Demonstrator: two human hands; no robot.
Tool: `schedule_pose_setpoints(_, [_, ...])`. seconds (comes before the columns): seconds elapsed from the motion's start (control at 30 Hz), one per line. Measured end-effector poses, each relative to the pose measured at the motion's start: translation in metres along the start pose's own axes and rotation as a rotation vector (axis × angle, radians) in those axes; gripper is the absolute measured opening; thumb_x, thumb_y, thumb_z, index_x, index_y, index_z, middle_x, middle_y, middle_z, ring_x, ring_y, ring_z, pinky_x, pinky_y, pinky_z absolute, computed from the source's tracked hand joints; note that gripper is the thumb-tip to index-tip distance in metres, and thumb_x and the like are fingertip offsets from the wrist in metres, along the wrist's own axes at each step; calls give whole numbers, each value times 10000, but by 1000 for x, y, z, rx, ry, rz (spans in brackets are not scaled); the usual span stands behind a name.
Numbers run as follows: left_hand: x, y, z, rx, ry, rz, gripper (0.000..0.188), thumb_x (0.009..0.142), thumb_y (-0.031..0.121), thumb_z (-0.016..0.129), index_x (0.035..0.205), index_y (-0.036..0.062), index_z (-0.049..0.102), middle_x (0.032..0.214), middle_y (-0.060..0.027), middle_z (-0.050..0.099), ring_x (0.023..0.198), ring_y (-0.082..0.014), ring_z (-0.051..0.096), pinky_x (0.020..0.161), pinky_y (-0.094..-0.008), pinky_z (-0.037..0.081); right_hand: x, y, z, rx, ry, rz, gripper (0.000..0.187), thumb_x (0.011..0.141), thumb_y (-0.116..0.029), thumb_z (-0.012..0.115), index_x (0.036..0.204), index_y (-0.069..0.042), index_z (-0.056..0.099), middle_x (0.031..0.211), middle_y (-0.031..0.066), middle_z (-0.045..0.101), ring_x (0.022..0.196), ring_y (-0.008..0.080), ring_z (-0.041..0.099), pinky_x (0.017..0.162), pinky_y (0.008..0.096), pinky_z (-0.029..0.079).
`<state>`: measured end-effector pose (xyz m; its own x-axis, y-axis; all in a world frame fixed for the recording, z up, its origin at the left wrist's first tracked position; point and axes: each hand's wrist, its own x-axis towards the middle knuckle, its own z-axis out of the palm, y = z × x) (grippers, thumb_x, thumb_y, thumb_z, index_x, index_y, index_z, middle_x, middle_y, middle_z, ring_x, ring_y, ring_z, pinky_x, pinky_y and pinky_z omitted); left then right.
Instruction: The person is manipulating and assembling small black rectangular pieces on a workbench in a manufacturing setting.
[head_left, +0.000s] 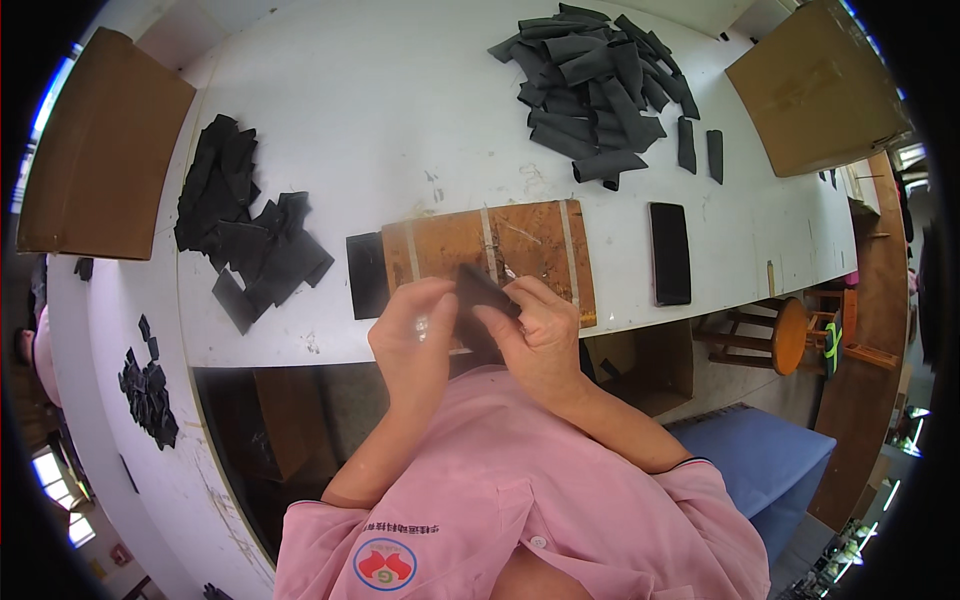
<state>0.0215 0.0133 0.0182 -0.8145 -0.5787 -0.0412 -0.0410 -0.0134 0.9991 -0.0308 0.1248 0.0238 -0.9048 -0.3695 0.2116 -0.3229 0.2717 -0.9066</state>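
Between my two hands, above a worn wooden board (535, 235) with pale strips across it, is a dark grey fabric piece (484, 292). My right hand (540, 335) pinches it, thumb in front and fingers bent behind. A small shiny tip shows by the right fingertips; its kind I cannot make out. My left hand (412, 330), slightly blurred, has its fingers closed at the left edge of the same piece. Flat on the table, a dark square piece (365, 275) sticks out beside the board's left edge.
Rolled dark grey fabric tubes (600, 85) are heaped at the far right of the white table (350, 120). Flat dark pieces (265, 250) lie piled on the left. A black phone (670, 253) rests right of the board. Cardboard boxes (105, 150) stand at both sides; a stool (788, 335) is at right.
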Motion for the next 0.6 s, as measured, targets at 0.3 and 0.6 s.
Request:
schedule_pose_setpoints(0.3, [-4, 21, -3, -415, -182, -422, 182, 838, 195, 514, 817, 16, 537, 746, -72, 578, 642, -123, 547, 559, -231, 437, 0, 19, -13, -249, 71, -315, 174, 525, 56, 590, 684, -7, 559, 640, 73, 498, 600, 233, 504, 490, 332, 407])
schedule_pose_setpoints(0.6, [3, 17, -2, -357, -176, -572, 38, 764, 66, 529, 760, 29, 524, 652, -65, 563, 536, -138, 543, 466, -252, 441, 1, 27, -18, -461, 44, -537, 230, 493, -10, 577, 720, 9, 549, 654, 62, 466, 591, 210, 466, 483, 312, 387])
